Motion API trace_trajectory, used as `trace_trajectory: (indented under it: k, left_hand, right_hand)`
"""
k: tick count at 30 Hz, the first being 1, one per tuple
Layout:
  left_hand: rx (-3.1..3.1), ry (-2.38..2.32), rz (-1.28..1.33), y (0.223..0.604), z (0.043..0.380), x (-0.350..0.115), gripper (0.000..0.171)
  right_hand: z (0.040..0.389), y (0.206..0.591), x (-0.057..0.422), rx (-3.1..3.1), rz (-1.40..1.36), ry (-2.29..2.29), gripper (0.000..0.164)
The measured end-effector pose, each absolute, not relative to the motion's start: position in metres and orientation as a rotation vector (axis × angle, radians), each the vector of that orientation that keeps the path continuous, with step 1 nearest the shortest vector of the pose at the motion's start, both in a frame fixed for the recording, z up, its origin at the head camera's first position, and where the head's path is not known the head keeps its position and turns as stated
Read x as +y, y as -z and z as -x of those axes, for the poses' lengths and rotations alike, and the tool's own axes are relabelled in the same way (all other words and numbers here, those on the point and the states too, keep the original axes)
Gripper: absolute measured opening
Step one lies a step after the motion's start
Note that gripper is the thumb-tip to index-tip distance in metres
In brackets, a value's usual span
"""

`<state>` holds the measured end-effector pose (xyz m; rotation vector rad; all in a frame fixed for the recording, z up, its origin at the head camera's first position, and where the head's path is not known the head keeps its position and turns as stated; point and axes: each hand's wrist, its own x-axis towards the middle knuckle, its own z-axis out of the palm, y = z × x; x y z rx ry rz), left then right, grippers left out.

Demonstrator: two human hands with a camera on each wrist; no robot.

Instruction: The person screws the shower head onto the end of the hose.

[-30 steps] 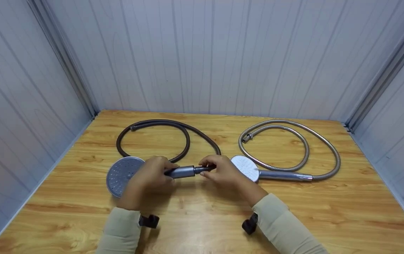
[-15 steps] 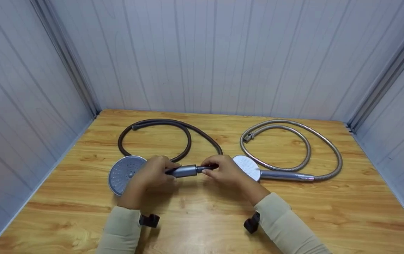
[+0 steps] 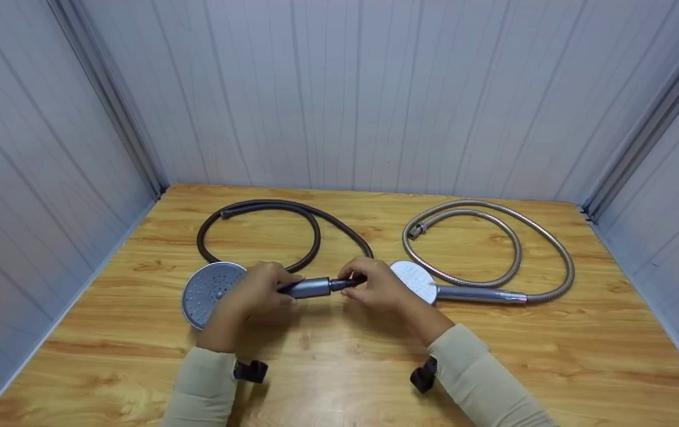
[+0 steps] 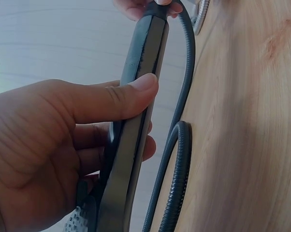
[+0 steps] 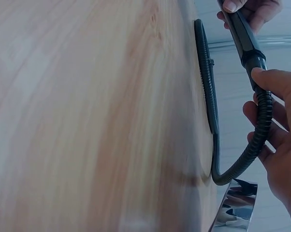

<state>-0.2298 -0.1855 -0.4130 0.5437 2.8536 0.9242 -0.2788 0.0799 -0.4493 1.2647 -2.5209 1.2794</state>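
Note:
A grey and black hand shower [image 3: 312, 288] is raised slightly above the table, its round spray face [image 3: 212, 295] to the left. My left hand [image 3: 262, 290] grips its handle, with the thumb [image 4: 144, 83] across the flat side and fingers wrapped behind. At the handle's right end, my right hand [image 3: 378, 287] pinches the dark hose connector [image 5: 255, 63] between thumb and fingers. The black hose [image 5: 263, 121] bends down from there past the right palm and loops on the table behind. The handle and connector meet; threads are not visible.
A second hand shower, chrome with a white face [image 3: 413, 281], lies just right of my right hand. Its silver hose [image 3: 566, 261] coils behind it. Wood-grain table [image 3: 327, 379] is enclosed by pale panel walls [image 3: 339, 107] at the back and sides.
My right fingertips shift slightly on the hose connector. The left hand keeps its grip on the handle, and both showers stay nearly where they were.

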Motion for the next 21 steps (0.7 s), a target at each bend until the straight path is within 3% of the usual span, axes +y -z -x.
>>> trace_trajectory:
  k: [21]
  left_hand:
    - [2.869,-0.956,-0.569,0.4136,0.2255,-0.1878,0.041]
  right_hand:
    - [0.2784,0.4476,0.0796,-2.537,-1.272,-1.275,0.022]
